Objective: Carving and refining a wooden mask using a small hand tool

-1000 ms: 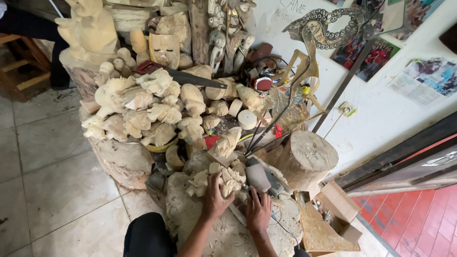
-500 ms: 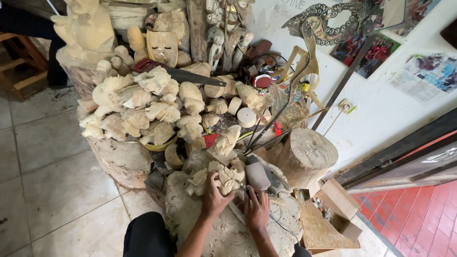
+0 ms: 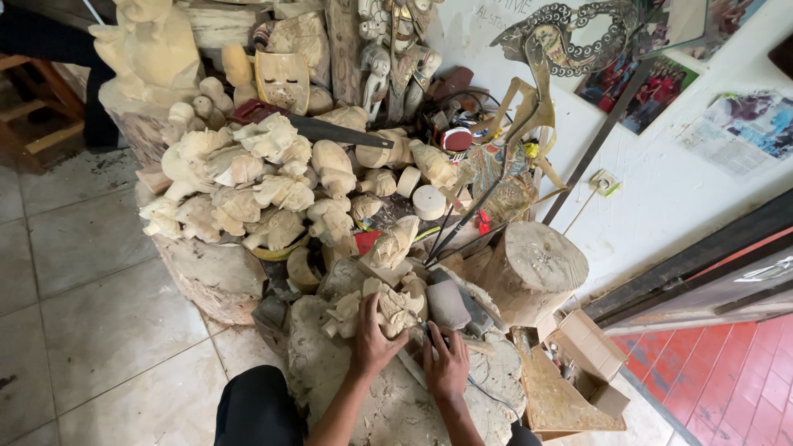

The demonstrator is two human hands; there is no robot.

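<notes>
My left hand (image 3: pixel 372 339) grips a pale, unfinished wooden carving (image 3: pixel 382 306) that rests on a big rough stump (image 3: pixel 388 396) in front of me. My right hand (image 3: pixel 446 367) lies just to its right on the stump, fingers curled around a thin dark tool (image 3: pixel 423 330) whose tip points toward the carving. A grey wooden mallet (image 3: pixel 450 304) lies just beyond my right hand. My dark trouser knee (image 3: pixel 256 409) shows at the bottom.
Several pale carved figures (image 3: pixel 248 177) are heaped on another stump behind, with a saw (image 3: pixel 330 128) across them. A round log (image 3: pixel 533 264) stands at right beside an open cardboard box (image 3: pixel 578 363). A white wall with pictures, tiled floor at left, red tiles at right.
My hands have stayed on the carving and the tool; my right hand has shifted slightly on the stump. The view has tilted only a little.
</notes>
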